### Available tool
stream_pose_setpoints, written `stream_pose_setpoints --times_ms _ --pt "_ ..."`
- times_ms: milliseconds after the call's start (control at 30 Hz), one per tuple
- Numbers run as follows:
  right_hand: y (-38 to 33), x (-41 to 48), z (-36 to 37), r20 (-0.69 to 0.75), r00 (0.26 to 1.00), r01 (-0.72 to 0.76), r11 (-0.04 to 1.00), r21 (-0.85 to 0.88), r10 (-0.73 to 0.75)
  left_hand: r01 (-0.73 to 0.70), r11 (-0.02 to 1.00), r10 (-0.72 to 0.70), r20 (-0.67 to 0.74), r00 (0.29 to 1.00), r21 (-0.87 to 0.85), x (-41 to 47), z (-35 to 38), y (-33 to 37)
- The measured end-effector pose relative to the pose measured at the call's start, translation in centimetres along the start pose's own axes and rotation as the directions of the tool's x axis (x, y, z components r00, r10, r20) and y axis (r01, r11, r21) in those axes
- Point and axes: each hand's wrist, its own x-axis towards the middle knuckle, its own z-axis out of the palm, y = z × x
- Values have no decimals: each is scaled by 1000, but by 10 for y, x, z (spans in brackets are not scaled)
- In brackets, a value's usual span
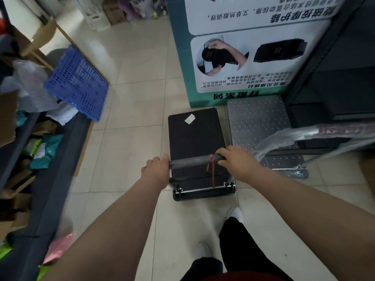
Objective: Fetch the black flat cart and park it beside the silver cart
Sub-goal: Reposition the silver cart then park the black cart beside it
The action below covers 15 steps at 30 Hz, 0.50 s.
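The black flat cart (pixel 194 136) stands on the tiled floor in the middle of the view, a white sticker on its deck and a red cord tied round its dark handle bar (pixel 192 160). My left hand (pixel 156 168) grips the bar's left end and my right hand (pixel 235 161) grips its right end. The silver cart (pixel 257 122), a studded grey deck with a plastic-wrapped handle (pixel 300 134), sits directly to the right of the black cart, nearly touching it. Both carts' far ends are close to a teal poster board.
A teal and white poster board (pixel 243 57) leans just beyond the carts. Dark shelving (pixel 341 78) stands at the right. At the left, a cluttered shelf unit (pixel 30 159) holds a blue perforated crate (pixel 79 82), bags and boxes. Boxes (pixel 113 11) line the far wall.
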Motion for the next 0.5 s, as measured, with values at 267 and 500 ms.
stream_pose_setpoints --times_ms 267,500 --pt "36 46 -27 21 1000 -9 1000 -12 10 -3 1000 3 -7 1000 3 52 -28 28" --pt "36 57 -28 -3 1000 -31 1000 -1 31 -11 999 11 4 1000 38 72 -40 27"
